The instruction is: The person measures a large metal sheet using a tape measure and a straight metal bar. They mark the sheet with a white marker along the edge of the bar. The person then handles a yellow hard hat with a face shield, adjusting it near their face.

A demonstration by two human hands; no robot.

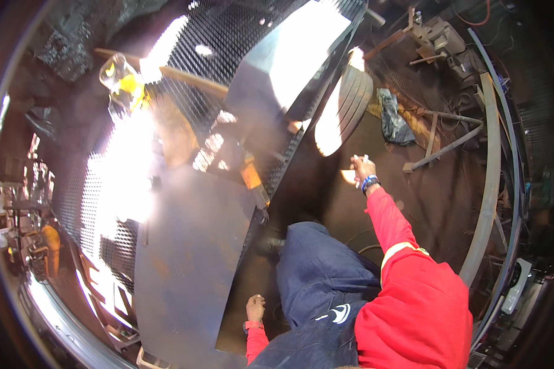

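Note:
My right hand [363, 168] is stretched out forward over the dark floor, a blue band on its wrist and a red sleeve behind it. Its fingers are curled around a small pale object [349, 177]. My left hand [255, 306] hangs low beside my blue-trousered leg [317, 277], fingers closed, right at the near edge of a large grey steel sheet [191, 264]. Whether it touches the sheet is unclear. The sheet lies on a black mesh table [228, 37].
A yellow-bodied power tool [252, 178] lies at the sheet's far corner. A second steel plate [289, 61], a tyre [351, 98], a dark cloth [393, 123] and metal bars [443, 147] lie ahead. A curved steel strip [489, 184] runs along the right. Sun glare washes out the left.

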